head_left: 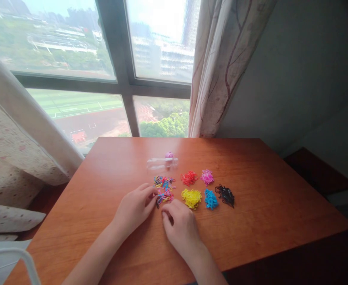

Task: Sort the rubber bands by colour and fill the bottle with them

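Small rubber bands lie sorted by colour on the wooden table. Beside my left hand (136, 202) is a mixed-colour pile of rubber bands (164, 195), its fingertips pinched together at the pile's left edge. A dark band shows by that thumb; whether it is held I cannot tell. My right hand (182, 222) is just below the pile, thumb and forefinger curled into a pinch, and anything in it is too small to make out. To the right are red (188, 178), yellow (192, 198), pink (207, 177), blue (211, 199) and black rubber bands (225, 195).
A clear plastic container (162, 162) lies behind the piles, with a purple-pink object (169, 155) by it. The table (269, 206) reaches back to the window, flanked by curtains (212, 79). A white curved tube (28, 259) is at lower left.
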The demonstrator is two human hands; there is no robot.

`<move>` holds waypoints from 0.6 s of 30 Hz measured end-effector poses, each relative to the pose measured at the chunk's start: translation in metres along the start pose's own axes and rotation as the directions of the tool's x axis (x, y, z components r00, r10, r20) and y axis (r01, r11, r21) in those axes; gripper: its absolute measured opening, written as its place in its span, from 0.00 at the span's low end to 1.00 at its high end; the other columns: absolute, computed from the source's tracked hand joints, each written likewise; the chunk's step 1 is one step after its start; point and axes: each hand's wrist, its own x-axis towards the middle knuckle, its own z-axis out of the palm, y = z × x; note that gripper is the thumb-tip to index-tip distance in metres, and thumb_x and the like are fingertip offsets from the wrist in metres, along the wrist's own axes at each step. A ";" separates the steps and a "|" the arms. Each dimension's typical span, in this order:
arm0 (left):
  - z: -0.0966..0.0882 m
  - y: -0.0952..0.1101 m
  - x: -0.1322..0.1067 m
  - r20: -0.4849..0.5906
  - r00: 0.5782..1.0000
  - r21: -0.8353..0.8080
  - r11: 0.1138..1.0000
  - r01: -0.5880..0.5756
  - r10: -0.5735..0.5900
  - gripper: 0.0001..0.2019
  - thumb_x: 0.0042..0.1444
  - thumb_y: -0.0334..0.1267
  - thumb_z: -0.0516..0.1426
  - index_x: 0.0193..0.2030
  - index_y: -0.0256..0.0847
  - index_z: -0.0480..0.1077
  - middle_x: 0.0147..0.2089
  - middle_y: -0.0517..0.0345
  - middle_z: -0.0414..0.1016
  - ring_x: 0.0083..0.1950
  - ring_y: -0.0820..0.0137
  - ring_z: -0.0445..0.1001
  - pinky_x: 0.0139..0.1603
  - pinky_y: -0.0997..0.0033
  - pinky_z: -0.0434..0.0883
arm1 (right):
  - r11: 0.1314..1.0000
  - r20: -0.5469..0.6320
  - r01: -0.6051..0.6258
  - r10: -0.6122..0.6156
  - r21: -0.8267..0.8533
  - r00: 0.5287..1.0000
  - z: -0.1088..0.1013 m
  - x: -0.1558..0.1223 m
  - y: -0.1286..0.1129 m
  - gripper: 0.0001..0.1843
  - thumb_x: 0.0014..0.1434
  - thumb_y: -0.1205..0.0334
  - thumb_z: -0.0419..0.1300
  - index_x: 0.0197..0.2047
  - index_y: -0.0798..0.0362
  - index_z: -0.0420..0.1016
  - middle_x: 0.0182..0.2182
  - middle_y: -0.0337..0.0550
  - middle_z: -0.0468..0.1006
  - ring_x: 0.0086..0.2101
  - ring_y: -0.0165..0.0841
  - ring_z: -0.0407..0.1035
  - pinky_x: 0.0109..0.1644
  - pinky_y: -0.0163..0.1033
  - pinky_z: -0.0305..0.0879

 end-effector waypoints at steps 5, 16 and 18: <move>-0.004 -0.002 -0.002 -0.061 0.998 -0.060 0.998 -0.013 0.010 0.08 0.61 0.36 0.53 0.37 0.43 0.73 0.33 0.60 0.72 0.32 0.71 0.69 0.34 0.74 0.65 | 1.000 0.006 -0.002 0.002 -0.003 1.000 -0.002 0.001 -0.003 0.09 0.60 0.73 0.56 0.36 0.49 0.73 0.34 0.39 0.75 0.37 0.33 0.70 0.42 0.35 0.60; -0.009 -0.001 0.000 -0.023 1.000 -0.028 1.000 -0.002 0.002 0.07 0.60 0.37 0.53 0.37 0.42 0.72 0.34 0.59 0.74 0.33 0.70 0.71 0.35 0.73 0.65 | 0.999 0.027 -0.003 0.004 -0.036 1.000 -0.004 0.002 -0.005 0.09 0.61 0.72 0.56 0.36 0.49 0.72 0.33 0.38 0.74 0.36 0.33 0.69 0.41 0.35 0.59; -0.011 0.000 -0.001 -0.001 1.000 0.038 0.999 0.021 -0.021 0.07 0.60 0.37 0.52 0.36 0.42 0.72 0.34 0.59 0.75 0.34 0.69 0.72 0.35 0.73 0.64 | 0.999 0.029 -0.001 0.003 -0.043 1.000 -0.004 0.002 -0.005 0.08 0.61 0.72 0.56 0.35 0.49 0.72 0.33 0.38 0.74 0.36 0.33 0.69 0.41 0.35 0.59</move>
